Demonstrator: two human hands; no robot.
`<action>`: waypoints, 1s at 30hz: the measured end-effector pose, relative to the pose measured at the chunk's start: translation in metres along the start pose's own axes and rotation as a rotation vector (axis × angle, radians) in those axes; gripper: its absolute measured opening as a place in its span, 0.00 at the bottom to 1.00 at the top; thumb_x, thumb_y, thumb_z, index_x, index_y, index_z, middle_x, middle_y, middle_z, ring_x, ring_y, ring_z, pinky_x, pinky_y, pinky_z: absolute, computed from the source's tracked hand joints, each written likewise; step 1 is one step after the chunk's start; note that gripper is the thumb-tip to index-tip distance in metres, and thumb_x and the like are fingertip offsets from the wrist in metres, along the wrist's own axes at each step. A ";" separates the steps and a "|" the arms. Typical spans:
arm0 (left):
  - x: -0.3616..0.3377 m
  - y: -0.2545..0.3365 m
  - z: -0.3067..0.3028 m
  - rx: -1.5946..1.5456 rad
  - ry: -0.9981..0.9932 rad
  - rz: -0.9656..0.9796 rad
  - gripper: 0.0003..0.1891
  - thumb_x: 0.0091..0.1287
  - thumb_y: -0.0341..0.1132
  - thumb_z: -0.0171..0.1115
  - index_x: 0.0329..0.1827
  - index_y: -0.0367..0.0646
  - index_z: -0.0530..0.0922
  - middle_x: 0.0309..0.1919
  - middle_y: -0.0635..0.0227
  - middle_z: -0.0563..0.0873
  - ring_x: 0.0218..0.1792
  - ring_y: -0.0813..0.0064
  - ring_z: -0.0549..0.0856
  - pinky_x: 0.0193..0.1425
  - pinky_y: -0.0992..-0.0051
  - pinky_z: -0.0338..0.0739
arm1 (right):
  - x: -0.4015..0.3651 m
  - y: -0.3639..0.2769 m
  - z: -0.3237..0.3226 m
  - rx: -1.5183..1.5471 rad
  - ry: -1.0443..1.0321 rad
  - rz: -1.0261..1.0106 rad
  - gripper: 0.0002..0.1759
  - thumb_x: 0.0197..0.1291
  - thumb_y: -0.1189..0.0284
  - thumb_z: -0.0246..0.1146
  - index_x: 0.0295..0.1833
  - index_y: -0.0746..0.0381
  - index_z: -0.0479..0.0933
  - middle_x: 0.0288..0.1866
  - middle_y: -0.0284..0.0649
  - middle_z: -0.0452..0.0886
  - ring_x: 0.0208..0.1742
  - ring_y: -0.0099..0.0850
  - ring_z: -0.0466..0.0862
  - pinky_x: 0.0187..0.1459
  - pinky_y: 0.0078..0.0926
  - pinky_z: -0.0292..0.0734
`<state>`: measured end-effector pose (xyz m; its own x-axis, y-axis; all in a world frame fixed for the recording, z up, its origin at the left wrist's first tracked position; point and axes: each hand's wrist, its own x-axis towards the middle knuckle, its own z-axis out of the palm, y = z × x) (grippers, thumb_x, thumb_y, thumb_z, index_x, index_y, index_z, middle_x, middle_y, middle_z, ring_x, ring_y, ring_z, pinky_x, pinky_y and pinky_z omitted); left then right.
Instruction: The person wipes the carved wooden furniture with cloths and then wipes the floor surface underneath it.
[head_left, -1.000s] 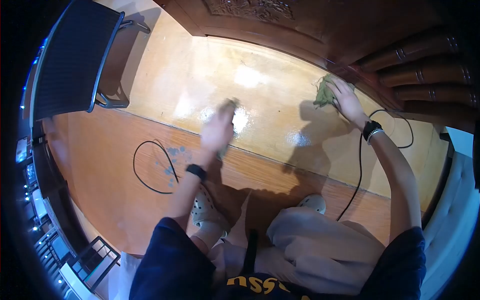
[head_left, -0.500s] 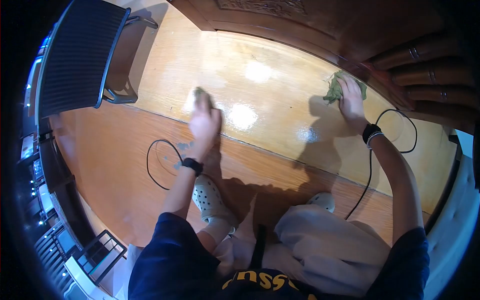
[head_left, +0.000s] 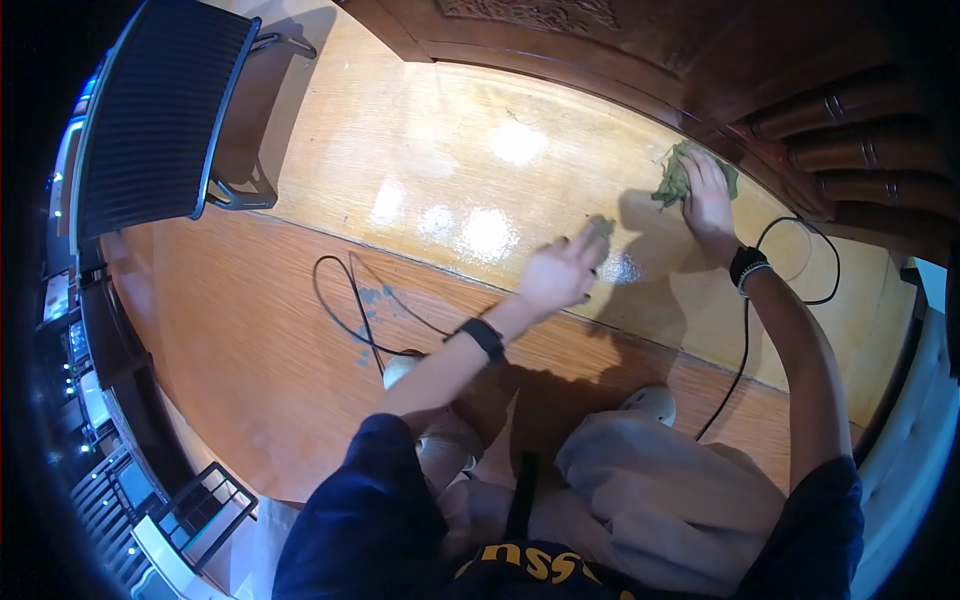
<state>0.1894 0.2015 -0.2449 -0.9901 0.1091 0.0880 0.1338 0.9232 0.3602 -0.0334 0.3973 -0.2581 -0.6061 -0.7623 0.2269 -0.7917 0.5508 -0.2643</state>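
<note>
My left hand (head_left: 553, 278) is over the pale, shiny wood floor (head_left: 440, 120), slightly blurred. Its fingers are closed on a small dull-green piece (head_left: 601, 229); whether this is cloth or a scrubbing pad I cannot make out. Farther right, my right hand (head_left: 710, 205) presses a crumpled green cloth (head_left: 674, 180) down on the same floor, beside the base of the dark carved wooden furniture (head_left: 600, 70). The cloth bunches out around the fingers, and the palm hides part of it. Bright light reflections lie on the floor to the left of my left hand.
A black cable (head_left: 742, 345) loops by my right wrist, and another loop (head_left: 325, 300) lies near my left forearm. At the upper left stands a black ribbed chair (head_left: 160, 110). My pale clog (head_left: 655, 402) rests on the redder floor (head_left: 230, 340), which meets the pale floor at a seam.
My left hand has swept to the right across the pale floor with the green piece. My right hand and its cloth are almost where they were. The left cable loop has shifted.
</note>
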 end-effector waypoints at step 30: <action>-0.053 -0.131 -0.048 0.391 -0.124 -0.853 0.33 0.70 0.44 0.46 0.75 0.39 0.51 0.72 0.40 0.56 0.36 0.54 0.86 0.34 0.66 0.84 | -0.002 0.004 0.011 -0.026 0.068 0.006 0.32 0.43 0.85 0.55 0.61 0.64 0.69 0.64 0.48 0.69 0.67 0.47 0.67 0.68 0.43 0.61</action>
<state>0.2262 0.0568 -0.2522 -0.7476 -0.6425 -0.1686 -0.6390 0.7649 -0.0814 -0.0342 0.3974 -0.2699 -0.6142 -0.7344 0.2887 -0.7890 0.5648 -0.2417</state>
